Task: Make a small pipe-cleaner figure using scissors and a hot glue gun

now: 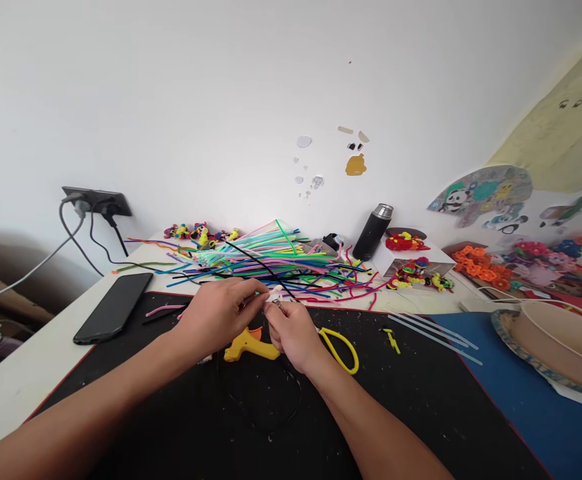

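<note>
Both my hands meet over the middle of the black mat [381,413]. My left hand [223,310] is closed, its thumb and fingers pinching at a small white piece [275,293]. From the other side my right hand [291,330] is closed on the same piece, with a small dark part showing by its thumb. A black pipe cleaner [261,263] runs up and left from beside my right hand; its lower end is hidden. Beneath my hands lies a yellow glue gun [251,345] with an orange trigger. Yellow-handled scissors [353,357] lie partly behind my right wrist.
A heap of coloured pipe cleaners [265,257] lies along the wall. On the left rests a black phone [115,309]. A black flask [375,233] stands beside a white box [433,253]. Clear glue sticks [438,333] and a small yellow-and-black piece [391,341] lie right.
</note>
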The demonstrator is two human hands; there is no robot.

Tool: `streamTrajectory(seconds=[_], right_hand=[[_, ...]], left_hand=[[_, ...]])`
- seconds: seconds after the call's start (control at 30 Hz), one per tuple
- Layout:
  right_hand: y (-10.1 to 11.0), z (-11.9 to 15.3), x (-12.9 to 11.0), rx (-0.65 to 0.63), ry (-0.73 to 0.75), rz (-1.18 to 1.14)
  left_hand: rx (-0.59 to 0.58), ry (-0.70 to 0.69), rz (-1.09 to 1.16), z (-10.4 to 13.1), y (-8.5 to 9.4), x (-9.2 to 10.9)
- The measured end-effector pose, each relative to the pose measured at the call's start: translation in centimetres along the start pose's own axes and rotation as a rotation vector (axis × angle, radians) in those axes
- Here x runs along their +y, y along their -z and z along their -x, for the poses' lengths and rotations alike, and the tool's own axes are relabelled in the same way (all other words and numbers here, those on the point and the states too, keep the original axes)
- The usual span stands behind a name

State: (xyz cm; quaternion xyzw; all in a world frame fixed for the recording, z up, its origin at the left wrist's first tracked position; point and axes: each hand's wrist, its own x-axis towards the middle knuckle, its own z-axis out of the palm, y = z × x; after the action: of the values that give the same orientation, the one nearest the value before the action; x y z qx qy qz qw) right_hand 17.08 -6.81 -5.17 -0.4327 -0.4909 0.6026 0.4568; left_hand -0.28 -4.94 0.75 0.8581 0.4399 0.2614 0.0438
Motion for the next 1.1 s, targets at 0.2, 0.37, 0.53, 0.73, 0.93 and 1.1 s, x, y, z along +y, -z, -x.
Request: streamTrajectory(seconds=[0.2,0.37,0.53,0.73,0.93,1.1], right_hand=[[-0.18,0.1,-0.46,0.015,-0.017,-0.016],[-0.01,0.02,-0.35,0.023,-0.027,-0.01],[0.12,-0.02,-0.27,0.018,-0.039,-0.005],[0.04,0.03,-0.45,0.023,-0.057,-0.019],[-0.01,0.11,-0.72,0.026,-0.071,-0.007],[-0.09,0.02,-0.72,0.016,-0.063,-0.022]], left_hand=[[-0.01,-0.001,0.003,0.08,0.11,0.04],[0.016,-0.072,-0.048,0.23,-0.19,-0.15],[0.054,-0.141,-0.098,0.31,-0.26,-0.21],[0.061,-0.207,-0.185,0.36,-0.08,-0.1],[0.069,-0.247,-0.238,0.31,0.14,0.14],[0.003,-0.076,-0.054,0.19,0.46,0.15]])
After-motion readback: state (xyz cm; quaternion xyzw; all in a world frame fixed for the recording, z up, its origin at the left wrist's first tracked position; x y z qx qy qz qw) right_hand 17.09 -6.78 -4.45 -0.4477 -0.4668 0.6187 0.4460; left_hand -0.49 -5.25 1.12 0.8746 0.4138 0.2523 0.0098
